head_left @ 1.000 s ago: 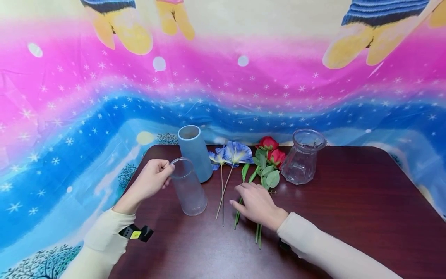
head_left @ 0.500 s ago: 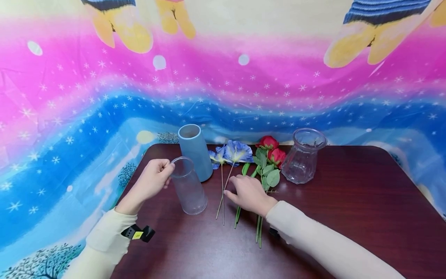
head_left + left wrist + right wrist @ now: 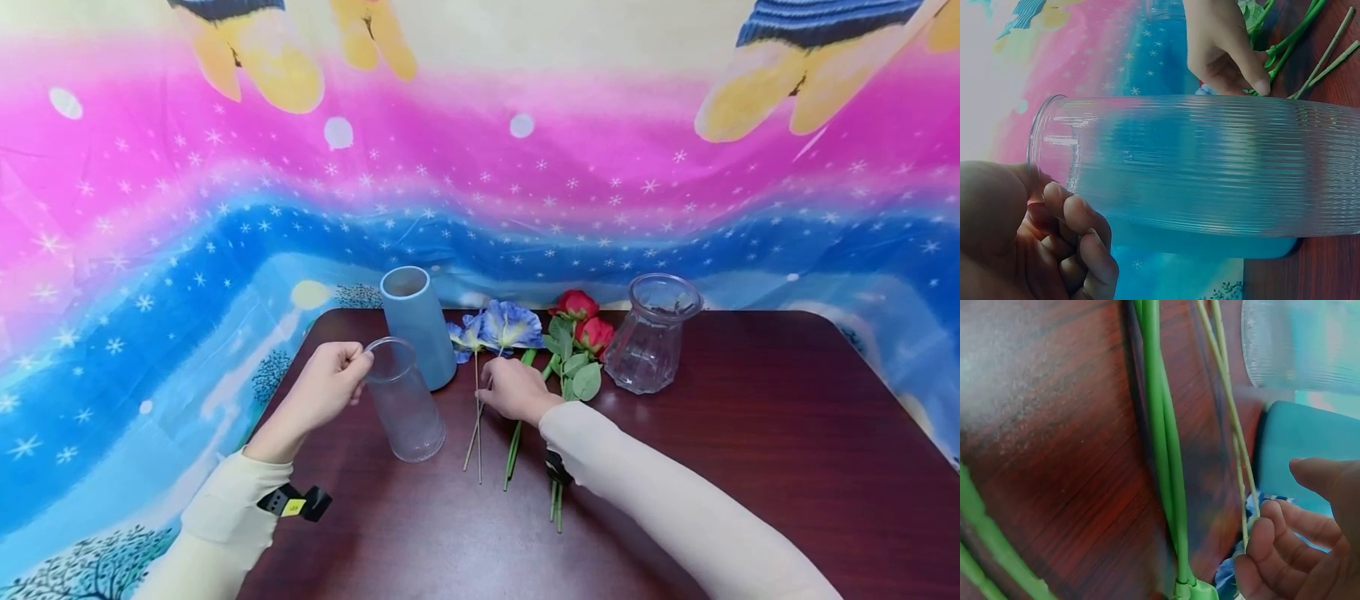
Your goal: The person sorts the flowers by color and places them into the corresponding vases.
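Observation:
My left hand (image 3: 330, 379) pinches the rim of a clear ribbed glass vase (image 3: 407, 417), which stands on the table. The left wrist view shows the thumb and curled fingers at that rim (image 3: 1035, 150). My right hand (image 3: 516, 388) is over the thin stems (image 3: 1235, 419) of two blue artificial flowers (image 3: 510, 325). In the right wrist view its fingertips (image 3: 1263, 534) are at these stems, while the thumb stands apart from the fingers. Right of the hand lie red artificial roses (image 3: 596, 336) with green leaves and stems, partly hidden by the right arm.
A blue-grey vase (image 3: 420, 333) stands behind the ribbed one. A clear faceted glass vase (image 3: 645, 354) is at the back right. Thick green stems (image 3: 1163, 425) lie beside the blue flowers' stems on the dark wooden table (image 3: 750, 433). A printed cloth (image 3: 480, 183) hangs behind.
My right hand has moved left and away from me, from over the green stems to the blue flowers' stems. The left hand keeps its hold on the ribbed vase's rim.

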The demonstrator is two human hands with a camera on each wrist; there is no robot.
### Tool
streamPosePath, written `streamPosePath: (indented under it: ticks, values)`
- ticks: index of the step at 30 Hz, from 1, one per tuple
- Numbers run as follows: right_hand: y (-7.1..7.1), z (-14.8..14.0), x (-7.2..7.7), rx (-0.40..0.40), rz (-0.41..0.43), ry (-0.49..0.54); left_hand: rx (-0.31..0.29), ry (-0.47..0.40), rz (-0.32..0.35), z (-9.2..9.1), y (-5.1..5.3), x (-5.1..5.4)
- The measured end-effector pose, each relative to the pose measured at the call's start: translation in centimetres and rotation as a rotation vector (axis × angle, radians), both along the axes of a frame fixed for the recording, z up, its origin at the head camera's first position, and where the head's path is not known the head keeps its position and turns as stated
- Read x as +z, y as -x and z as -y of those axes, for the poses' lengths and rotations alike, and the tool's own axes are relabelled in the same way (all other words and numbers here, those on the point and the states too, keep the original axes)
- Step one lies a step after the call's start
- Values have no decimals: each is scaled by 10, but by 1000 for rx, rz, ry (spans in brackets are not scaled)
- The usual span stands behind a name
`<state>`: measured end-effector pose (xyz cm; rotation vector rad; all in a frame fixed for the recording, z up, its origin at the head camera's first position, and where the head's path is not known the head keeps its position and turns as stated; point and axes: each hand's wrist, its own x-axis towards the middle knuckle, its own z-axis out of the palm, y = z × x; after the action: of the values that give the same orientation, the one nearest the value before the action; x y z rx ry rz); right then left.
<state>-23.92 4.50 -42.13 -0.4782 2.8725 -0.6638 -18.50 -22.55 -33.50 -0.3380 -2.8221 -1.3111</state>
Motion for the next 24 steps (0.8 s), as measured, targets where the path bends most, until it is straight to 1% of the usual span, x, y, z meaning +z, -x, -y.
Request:
streamPosePath:
  ticks: [4,12,24]
  values:
    - [4,5,-3,-7,8,-38,-3,-5,-3,0,-1,0]
    - [9,15,-7,-17,79,-106,-6,-2,-13,0,-2,1]
    - [17,22,-14,-30,115,-111,5,6,-27,0,-1,0]
